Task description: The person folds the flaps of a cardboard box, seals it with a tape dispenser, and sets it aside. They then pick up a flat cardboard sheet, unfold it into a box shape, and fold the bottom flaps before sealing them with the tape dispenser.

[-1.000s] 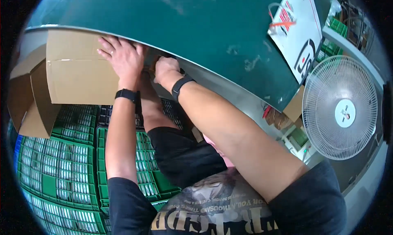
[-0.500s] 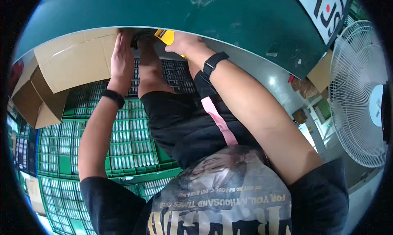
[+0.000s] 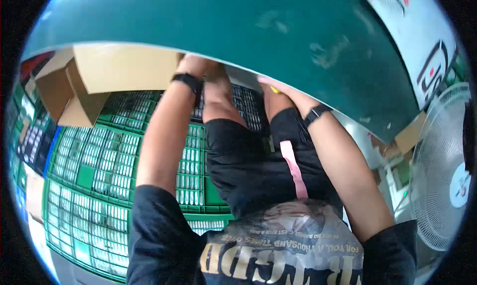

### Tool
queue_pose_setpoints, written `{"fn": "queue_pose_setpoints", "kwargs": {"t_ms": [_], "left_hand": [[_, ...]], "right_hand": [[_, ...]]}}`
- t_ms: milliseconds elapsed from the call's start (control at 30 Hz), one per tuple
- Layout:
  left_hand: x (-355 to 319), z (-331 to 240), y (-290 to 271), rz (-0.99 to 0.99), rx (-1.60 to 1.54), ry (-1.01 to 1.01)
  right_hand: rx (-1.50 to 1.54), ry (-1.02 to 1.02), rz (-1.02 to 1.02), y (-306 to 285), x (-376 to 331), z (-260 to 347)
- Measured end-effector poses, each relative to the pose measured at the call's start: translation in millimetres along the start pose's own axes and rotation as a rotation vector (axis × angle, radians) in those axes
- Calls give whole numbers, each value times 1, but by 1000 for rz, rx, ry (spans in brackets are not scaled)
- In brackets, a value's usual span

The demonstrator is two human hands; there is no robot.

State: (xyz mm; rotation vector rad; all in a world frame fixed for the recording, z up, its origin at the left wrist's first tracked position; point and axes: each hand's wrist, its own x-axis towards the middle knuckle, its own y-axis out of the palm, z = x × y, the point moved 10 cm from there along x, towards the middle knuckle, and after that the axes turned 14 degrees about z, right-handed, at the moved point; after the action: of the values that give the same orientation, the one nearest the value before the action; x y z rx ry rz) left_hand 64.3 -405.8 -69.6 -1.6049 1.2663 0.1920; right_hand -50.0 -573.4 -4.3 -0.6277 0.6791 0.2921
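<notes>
Cardboard box [image 3: 124, 66] beneath the green tabletop [image 3: 238, 31]: our left hand [image 3: 196, 64] and right hand [image 3: 271, 83] reach under; grip undeterminable. Unsupported, the box could slip onto green crates [image 3: 99, 175].

Green plastic crates [image 3: 99, 175]: lattice-walled, set side by side across the floor below, filled with rows of small pale items too small to identify. Green counter [image 3: 258, 41]: broad top with a curved near edge, filling the upper view, surface scuffed in pale patches. White pedestal fan [image 3: 447, 170]: round wire guard, stood at the far right. White printed sheet [image 3: 422, 41]: lay at the counter's upper right.
</notes>
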Motion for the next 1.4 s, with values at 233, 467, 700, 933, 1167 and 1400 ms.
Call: {"fn": "queue_pose_setpoints", "kwargs": {"t_ms": [233,467,700,933,1167,1400], "left_hand": [[-145,176,-166,-897,-235,-285],[-216,330,-135,-659,-166,-930],[-271,280,-31,-460,-630,-1373],[-209,128,70,-495,-1108,-1075],[-148,30,140,-147,-1584,-702],[-225,97,40,-347,-1756,-411]], "right_hand": [[519,218,305,42,-4,-65],[718,249,481,27,0,18],[656,153,411,3,17,67],[441,-78,473,10,19,134],[284,-242,452,30,31,183],[13,-199,483,51,23,189]]}}
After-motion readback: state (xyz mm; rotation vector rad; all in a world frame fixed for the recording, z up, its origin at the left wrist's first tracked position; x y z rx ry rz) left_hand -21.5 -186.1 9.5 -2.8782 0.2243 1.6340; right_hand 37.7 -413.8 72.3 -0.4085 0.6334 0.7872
